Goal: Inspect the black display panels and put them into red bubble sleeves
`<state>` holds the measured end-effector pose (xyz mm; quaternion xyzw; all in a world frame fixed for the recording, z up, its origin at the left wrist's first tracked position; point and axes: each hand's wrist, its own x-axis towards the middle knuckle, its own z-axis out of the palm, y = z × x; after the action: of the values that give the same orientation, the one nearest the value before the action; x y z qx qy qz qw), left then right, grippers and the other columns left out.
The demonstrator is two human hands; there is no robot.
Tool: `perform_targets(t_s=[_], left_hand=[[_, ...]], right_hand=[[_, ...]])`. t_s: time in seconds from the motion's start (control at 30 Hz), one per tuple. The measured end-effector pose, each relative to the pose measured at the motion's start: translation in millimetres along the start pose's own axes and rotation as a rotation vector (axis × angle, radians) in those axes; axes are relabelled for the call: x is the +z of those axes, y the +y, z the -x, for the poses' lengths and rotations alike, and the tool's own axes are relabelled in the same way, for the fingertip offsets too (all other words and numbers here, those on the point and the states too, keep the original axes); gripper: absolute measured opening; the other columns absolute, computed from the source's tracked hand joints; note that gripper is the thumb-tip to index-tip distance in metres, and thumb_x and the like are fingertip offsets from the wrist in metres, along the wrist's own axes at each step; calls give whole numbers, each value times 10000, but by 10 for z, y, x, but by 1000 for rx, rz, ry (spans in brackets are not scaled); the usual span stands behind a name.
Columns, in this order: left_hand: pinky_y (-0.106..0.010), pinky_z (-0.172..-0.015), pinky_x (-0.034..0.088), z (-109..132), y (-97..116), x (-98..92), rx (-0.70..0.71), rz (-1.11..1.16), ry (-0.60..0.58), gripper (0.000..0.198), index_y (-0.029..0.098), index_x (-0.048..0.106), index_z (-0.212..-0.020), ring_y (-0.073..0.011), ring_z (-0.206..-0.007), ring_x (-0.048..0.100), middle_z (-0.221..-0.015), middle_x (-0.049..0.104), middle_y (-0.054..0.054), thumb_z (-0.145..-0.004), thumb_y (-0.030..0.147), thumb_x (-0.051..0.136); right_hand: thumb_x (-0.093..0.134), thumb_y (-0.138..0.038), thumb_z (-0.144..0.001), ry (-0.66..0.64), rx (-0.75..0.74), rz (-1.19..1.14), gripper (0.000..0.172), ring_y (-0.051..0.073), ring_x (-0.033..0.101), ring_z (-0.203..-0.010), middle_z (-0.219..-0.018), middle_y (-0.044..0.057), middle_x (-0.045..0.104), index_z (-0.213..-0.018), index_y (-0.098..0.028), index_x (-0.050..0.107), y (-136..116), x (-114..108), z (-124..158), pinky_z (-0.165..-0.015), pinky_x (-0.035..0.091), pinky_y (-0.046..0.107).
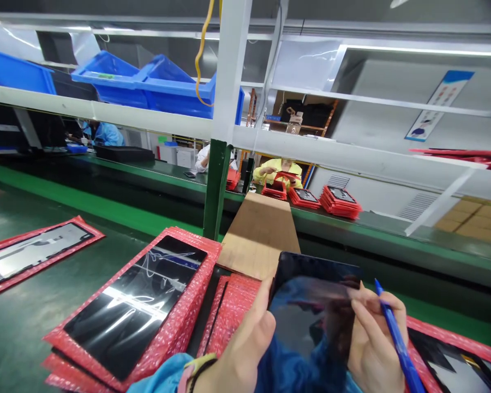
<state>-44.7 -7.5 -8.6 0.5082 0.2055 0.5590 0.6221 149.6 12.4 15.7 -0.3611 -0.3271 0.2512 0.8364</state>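
A dark, glossy screen panel point(311, 322) is held up in front of me, reflecting blue clothing. My left hand point(245, 338) grips its left edge, thumb toward the front. At the right edge, my right hand point(376, 338) pinches the panel's side or a film on it; which of the two I cannot tell. A blue pen point(396, 333) is also tucked between that hand's fingers, tip upward. To the left, another black panel point(137, 305) lies on a stack of red bubble-wrap bags point(188, 305). More red bags point(233, 311) sit just behind my left hand.
Panels on red wrap lie at far left point(45, 251) and lower right point(454, 360). A wooden board point(262, 229) bridges toward the far bench, beside a green post point(215, 191). Red stacks point(339, 203) and a person in yellow are beyond. Blue bins point(175, 90) stand on the overhead shelf.
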Motion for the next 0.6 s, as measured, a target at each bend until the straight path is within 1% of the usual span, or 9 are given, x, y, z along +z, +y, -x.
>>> perform_targets(t_s=[0.07,0.13,0.2,0.23,0.3,0.37,0.47,0.53,0.6], left_hand=[[-463,-1192,-17,-23,100,29,-1,-20,-53,600,219,290,-1486,-274,-1469,58,-1554,317,-43,-945,467,366],[-469,-1195,75,-54,218,68,23,-32,-134,626,226,277,-1490,-295,-1457,145,-1550,326,-53,-927,449,433],[-462,-1181,177,-85,306,101,35,-73,-183,704,241,242,-1499,-306,-1439,215,-1548,330,-54,-883,400,544],[-463,-1164,231,-99,328,111,24,-113,-181,752,250,225,-1502,-314,-1428,244,-1551,323,-54,-855,359,593],[-471,-1137,286,-123,317,105,-27,-202,-118,803,260,212,-1504,-323,-1414,275,-1565,289,-51,-819,270,631],[-465,-1154,251,-128,242,56,-95,-227,-27,774,257,240,-1497,-306,-1422,263,-1574,264,-43,-819,228,612],[-437,-1190,139,-64,75,-114,-217,-163,129,623,221,365,-1452,-268,-1442,218,-1555,309,-53,-874,354,556],[-441,-1188,140,44,-28,-284,-301,-181,232,601,184,451,-1401,-273,-1435,240,-1530,356,-85,-878,473,519],[-428,-1189,143,194,-102,-474,-329,-267,294,635,157,471,-1381,-266,-1424,274,-1514,381,-104,-862,520,521]], right_hand=[[775,-131,-619,-4,-29,14,388,132,613,-1009,-828,-91,697,-894,-288,550,-27,12,20,-1100,263,343],[774,-120,-613,-11,-52,13,441,141,570,-1145,-991,-77,711,-941,-300,540,-64,40,48,-1096,270,348],[778,-129,-617,-30,-44,18,487,146,494,-1258,-1190,-63,666,-992,-316,531,-97,66,74,-1099,272,345],[781,-145,-626,-47,-25,29,491,148,463,-1290,-1273,-60,625,-1010,-323,532,-104,71,82,-1095,284,335],[782,-198,-654,-95,61,57,463,159,438,-1313,-1369,-55,557,-1032,-326,548,-90,52,90,-1068,332,311],[794,-261,-659,-136,197,101,451,189,469,-1289,-1340,-38,581,-1048,-315,573,-29,-4,94,-1014,401,295],[815,-335,-634,-172,417,151,506,230,524,-1234,-1206,-16,661,-1084,-298,587,141,-116,122,-944,470,298],[825,-368,-614,-181,520,175,564,247,512,-1246,-1172,-9,671,-1118,-291,584,283,-172,169,-951,474,319],[827,-391,-606,-183,575,200,592,256,471,-1287,-1187,0,659,-1136,-280,587,426,-201,234,-1008,436,351]])
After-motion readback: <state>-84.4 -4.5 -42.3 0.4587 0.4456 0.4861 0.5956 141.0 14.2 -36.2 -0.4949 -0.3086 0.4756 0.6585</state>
